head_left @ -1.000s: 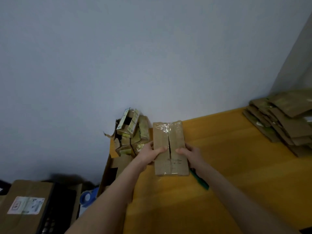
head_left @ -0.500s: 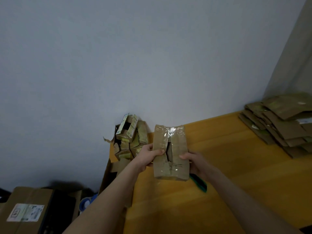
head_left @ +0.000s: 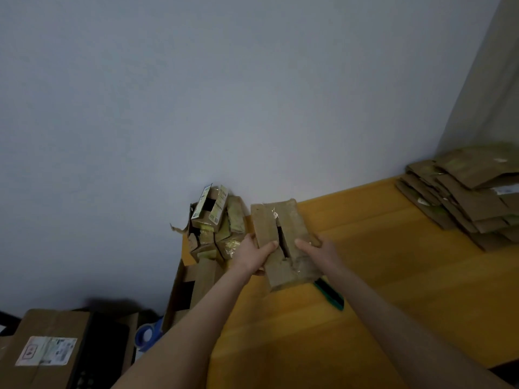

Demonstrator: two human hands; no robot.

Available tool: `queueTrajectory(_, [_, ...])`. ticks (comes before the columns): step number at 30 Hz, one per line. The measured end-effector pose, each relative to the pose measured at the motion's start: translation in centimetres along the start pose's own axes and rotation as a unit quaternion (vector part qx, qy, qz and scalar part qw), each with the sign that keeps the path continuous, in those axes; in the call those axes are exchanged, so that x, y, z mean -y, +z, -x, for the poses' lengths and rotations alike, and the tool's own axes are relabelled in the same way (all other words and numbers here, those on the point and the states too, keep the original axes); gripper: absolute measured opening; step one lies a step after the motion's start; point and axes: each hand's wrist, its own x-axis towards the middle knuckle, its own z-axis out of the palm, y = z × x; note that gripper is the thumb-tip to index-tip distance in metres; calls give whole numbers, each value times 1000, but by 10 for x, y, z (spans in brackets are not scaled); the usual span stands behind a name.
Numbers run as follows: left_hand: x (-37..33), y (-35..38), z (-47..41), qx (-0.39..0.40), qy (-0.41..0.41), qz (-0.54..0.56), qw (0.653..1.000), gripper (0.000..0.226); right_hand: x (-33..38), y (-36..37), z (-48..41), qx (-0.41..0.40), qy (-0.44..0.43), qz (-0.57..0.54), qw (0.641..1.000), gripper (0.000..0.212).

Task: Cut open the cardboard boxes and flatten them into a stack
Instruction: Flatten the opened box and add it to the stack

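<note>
Two hands on one taped cardboard box (head_left: 295, 220) at the yellow bench (head_left: 393, 276). Left hand (head_left: 250, 254) has its grip curled round the left flap, thumb on top; right hand (head_left: 320, 249) clamps the right flap. A slit gapes between the thumbs. Green cutter (head_left: 330, 294) lies just beneath the right grip, flattened stack (head_left: 471, 197) well off right.

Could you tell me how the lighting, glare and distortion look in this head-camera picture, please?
Head view: dim, even light with a bluish-grey cast on the wall; small glints on the clear tape of the box that the left hand and right hand grip; wide-angle bending tilts the table edge; the flattened stack at right looks soft, its print unreadable.
</note>
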Motion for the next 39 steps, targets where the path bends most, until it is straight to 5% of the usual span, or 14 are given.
queueTrajectory(4, [-3,12,-1,-50,54,-192,979,81,8,12,-3,-48,-74,201,976,95])
queueTrajectory(8, [-2,13,-1,-51,53,-229,971,79,17,10,-2,-58,-60,385,919,85])
queueTrajectory(12, [0,11,0,-44,64,-250,965,77,20,12,2,-55,-30,451,890,89])
queueTrajectory(15, [4,8,-1,-25,62,-240,968,67,17,15,1,-40,-18,445,895,78])
queueTrajectory(18, [10,2,0,7,40,-179,983,64,13,17,2,4,-18,394,919,45])
queueTrajectory(23, [14,-3,-1,49,21,-137,989,64,9,15,7,39,-18,367,929,48])
queueTrajectory(27, [17,-10,-6,82,-8,-108,991,66,9,11,10,84,-31,331,939,9])
queueTrajectory(31, [22,-18,-11,92,-24,-71,993,69,13,10,12,91,-44,304,947,16])
queueTrajectory(39, [10,13,-11,-90,49,-122,987,58,9,23,6,26,1,294,955,34])
